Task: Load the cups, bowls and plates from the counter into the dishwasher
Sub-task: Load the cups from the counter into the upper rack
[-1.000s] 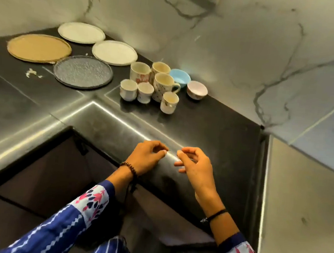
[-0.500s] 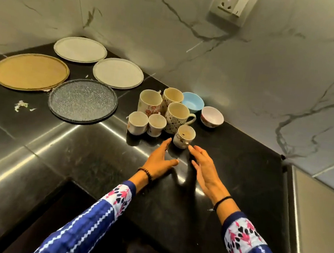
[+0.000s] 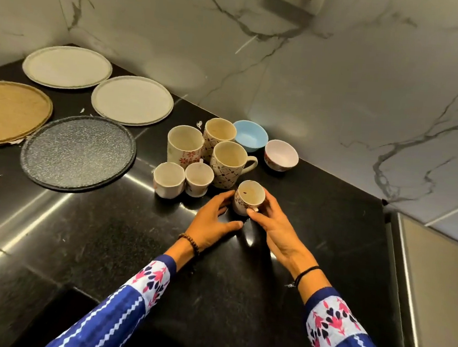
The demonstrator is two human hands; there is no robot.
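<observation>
In the head view, a small patterned ceramic cup [image 3: 248,197] is being held at the front of a cluster of crockery on the black polished stone counter [image 3: 105,245]. It is being gripped by the right hand [image 3: 275,230], with the thumb lying by the handle and the fingers curling round the far side. The left hand [image 3: 212,221] is being held fairly flat, its fingertips touching the cup's left side and its thumb spread wide. Whether the cup is resting on the counter or is just clear of it cannot be told.

Just behind it, two small white cups [image 3: 168,179] and three tall patterned mugs [image 3: 227,165] are standing packed together. A pale blue bowl [image 3: 250,136] and a white bowl [image 3: 281,154] are sitting on the wall side. Well to the left, two white round plates [image 3: 132,99], a tan plate [image 3: 9,112] and a dark speckled plate [image 3: 77,151] are lying flat.
</observation>
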